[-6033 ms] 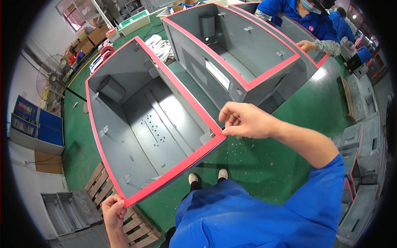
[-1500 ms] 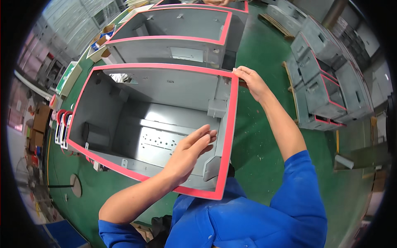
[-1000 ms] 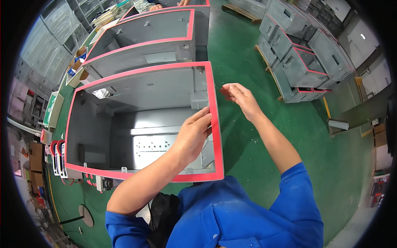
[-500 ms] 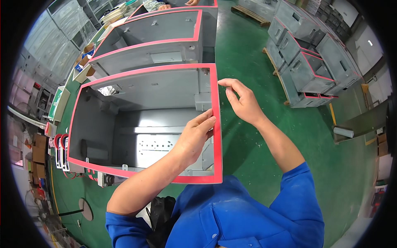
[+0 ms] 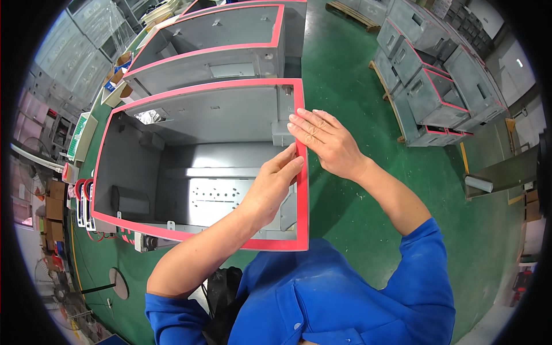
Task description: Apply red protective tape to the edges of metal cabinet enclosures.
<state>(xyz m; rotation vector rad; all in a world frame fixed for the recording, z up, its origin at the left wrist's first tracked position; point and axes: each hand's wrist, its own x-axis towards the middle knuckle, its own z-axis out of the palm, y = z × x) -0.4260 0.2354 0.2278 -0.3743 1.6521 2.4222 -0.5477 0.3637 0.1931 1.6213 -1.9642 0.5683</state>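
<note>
A grey sheet-metal cabinet (image 5: 218,126) lies in front of me with its open side up. Pink-red tape (image 5: 201,88) runs along its rim. My left hand (image 5: 269,188) reaches across the opening and grips the right rim between thumb and fingers; the fingertips are partly hidden there. Just beyond it, my right hand (image 5: 330,146) lies over the same rim from outside, its fingers stretched and side by side on the tape. Holes and slots show in the bright panel (image 5: 215,198) at the cabinet's bottom.
Further taped cabinets (image 5: 184,72) stand in a row beyond. At the right, several grey cabinets (image 5: 428,98) are stacked on a pallet (image 5: 386,98). Rolls of red tape (image 5: 86,198) hang at the left side. A round metal base (image 5: 118,283) stands on the green floor (image 5: 356,230).
My right hand has come left from beside the cabinet onto its right rim, its curled fingers now straightened. My left hand stays at the rim. The view has shifted slightly.
</note>
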